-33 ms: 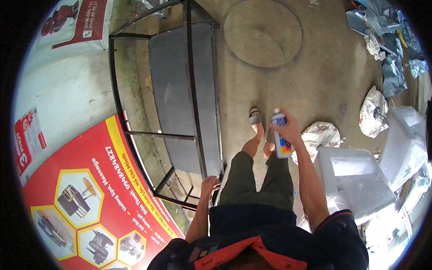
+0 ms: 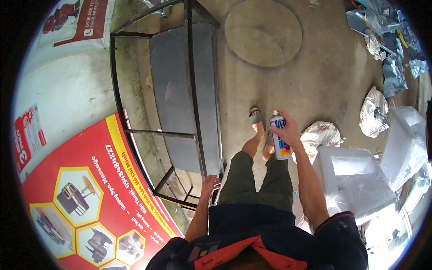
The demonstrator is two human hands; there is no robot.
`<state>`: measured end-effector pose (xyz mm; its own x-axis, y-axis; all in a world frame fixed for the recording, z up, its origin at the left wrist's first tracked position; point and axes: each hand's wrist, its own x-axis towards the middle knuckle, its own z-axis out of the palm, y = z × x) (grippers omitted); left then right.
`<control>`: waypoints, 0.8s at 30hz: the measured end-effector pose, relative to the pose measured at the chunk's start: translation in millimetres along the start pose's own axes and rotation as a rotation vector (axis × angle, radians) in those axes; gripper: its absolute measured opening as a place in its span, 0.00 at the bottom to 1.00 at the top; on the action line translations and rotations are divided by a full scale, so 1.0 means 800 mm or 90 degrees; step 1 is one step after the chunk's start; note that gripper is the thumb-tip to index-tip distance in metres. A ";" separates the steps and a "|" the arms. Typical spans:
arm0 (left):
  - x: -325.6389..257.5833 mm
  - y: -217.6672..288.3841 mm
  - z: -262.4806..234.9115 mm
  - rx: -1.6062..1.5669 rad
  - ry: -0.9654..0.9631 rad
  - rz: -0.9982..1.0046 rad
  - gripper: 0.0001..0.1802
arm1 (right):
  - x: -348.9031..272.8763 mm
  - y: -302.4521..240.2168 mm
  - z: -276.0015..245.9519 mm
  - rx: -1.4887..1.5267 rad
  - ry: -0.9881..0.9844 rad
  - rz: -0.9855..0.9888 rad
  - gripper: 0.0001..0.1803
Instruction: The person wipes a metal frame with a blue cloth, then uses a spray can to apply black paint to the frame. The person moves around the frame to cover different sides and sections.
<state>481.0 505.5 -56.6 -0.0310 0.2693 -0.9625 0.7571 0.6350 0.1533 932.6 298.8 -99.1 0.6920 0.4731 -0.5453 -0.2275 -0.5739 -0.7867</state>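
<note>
My right hand [image 2: 288, 132] is closed round a spray can [image 2: 282, 146], white and blue with a coloured band low on its side. The can stands nearly upright in front of my right leg, the index finger up at its top. My left hand [image 2: 209, 185] is at the near corner of a black metal frame [image 2: 192, 90], its fingers curled over the bar there. Part of that grip is hidden. Behind the frame's bars lies a long dark grey panel [image 2: 173, 103].
A red and yellow banner [image 2: 108, 180] leans along the left wall. On the right are plastic-wrapped white seats [image 2: 351, 180], foil-covered round pieces [image 2: 373, 112] and a heap of crumpled silvery sheeting [image 2: 393, 67]. A round mark [image 2: 263, 33] shows on the concrete floor ahead.
The spray can has turned and tilted slightly in my right hand, and its top now shows more clearly below the index finger. My left hand has stayed at the frame.
</note>
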 end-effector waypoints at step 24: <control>-0.092 -0.442 -0.082 0.016 0.029 0.022 0.20 | -0.384 0.195 0.153 0.150 0.032 0.060 0.41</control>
<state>172.7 308.3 -25.5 -0.0338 0.3245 -0.9453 0.7742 0.6066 0.1805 600.9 146.0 -89.8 0.6918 0.3872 -0.6095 -0.4423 -0.4400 -0.7815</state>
